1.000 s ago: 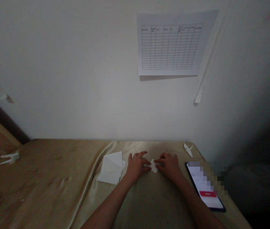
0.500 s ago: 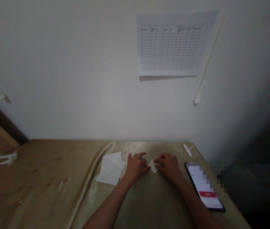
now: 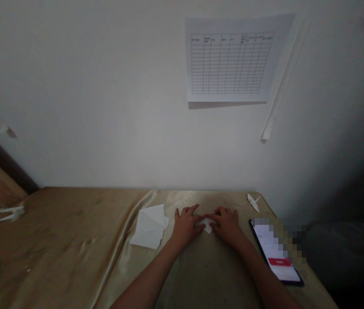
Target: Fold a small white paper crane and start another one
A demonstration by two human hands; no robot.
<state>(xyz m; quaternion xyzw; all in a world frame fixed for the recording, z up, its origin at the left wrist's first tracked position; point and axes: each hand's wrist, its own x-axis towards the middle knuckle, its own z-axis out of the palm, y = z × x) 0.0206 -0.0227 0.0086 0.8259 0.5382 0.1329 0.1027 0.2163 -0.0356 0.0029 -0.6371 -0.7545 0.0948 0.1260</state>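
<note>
Between my two hands a small folded piece of white paper (image 3: pixel 207 226) lies on the cloth-covered table, its upper part covered by fingers. My left hand (image 3: pixel 188 223) pinches its left side with thumb and forefinger, the other fingers raised. On the right side, my right hand (image 3: pixel 226 221) presses the paper in the same way, and the two forefingers nearly meet at its top. Left of my left hand rest white paper sheets (image 3: pixel 150 226) with crease lines. A folded paper crane (image 3: pixel 253 202) sits beyond my right hand, near the table's far right corner.
A lit phone (image 3: pixel 277 253) lies right of my right forearm. More folded paper cranes (image 3: pixel 13 212) lie at the table's left. The gold tablecloth (image 3: pixel 72 240) has a raised fold left of the sheets. A printed table sheet (image 3: pixel 230 64) hangs on the wall behind.
My left hand has moved slightly right and its forefinger has come onto the paper's top edge. My right forefinger has reached inward to meet it, covering more of the paper.
</note>
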